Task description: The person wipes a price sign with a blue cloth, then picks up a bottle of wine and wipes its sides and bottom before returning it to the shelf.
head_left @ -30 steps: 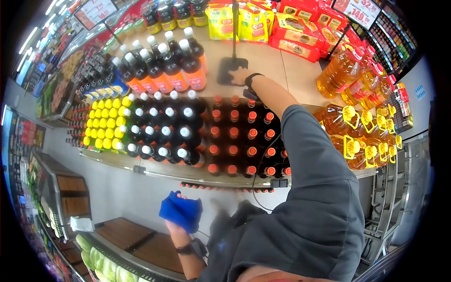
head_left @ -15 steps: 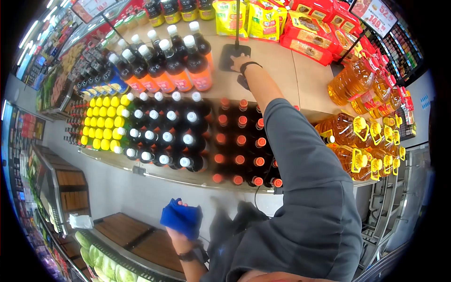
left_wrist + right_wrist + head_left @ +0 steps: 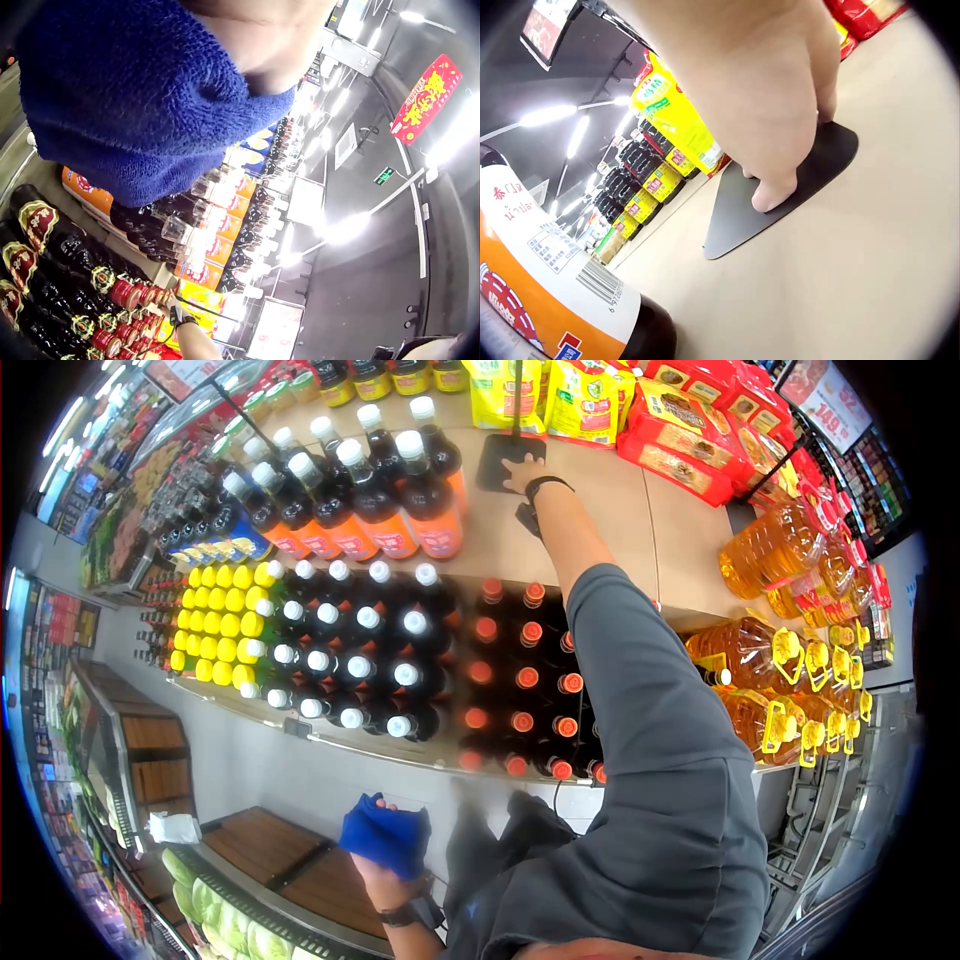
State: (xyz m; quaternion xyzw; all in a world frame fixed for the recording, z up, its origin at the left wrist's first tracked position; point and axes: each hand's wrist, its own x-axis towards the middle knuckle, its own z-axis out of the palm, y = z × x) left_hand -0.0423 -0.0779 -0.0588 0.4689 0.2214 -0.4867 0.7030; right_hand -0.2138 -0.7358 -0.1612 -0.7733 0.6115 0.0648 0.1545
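My right hand [image 3: 522,475] rests on the flat black base plate [image 3: 496,455] of an upright sign stand, its thumb and fingers spread over the surface. In the right wrist view the thumb and fingertips press down on the plate [image 3: 739,217], which lies on the beige display top. The stand's thin pole [image 3: 517,400] rises just beyond the fingers. Low in front of my body, my left hand [image 3: 374,872] grips a bunched blue cloth [image 3: 388,838]. Its towel-like pile shows in the left wrist view, where the cloth [image 3: 135,97] hides most of the fingers.
Orange-labelled bottles [image 3: 430,510] stand left of the plate; yellow pouches [image 3: 583,405] and red packs [image 3: 675,425] sit behind it. Nearer are rows of white-capped bottles [image 3: 407,674] and red-capped bottles [image 3: 522,722]. Oil jugs [image 3: 770,550] stand at the right.
My right hand and the base plate have slid back, closer to the yellow pouches. The view has shifted slightly. My left hand keeps the blue cloth in the same place.
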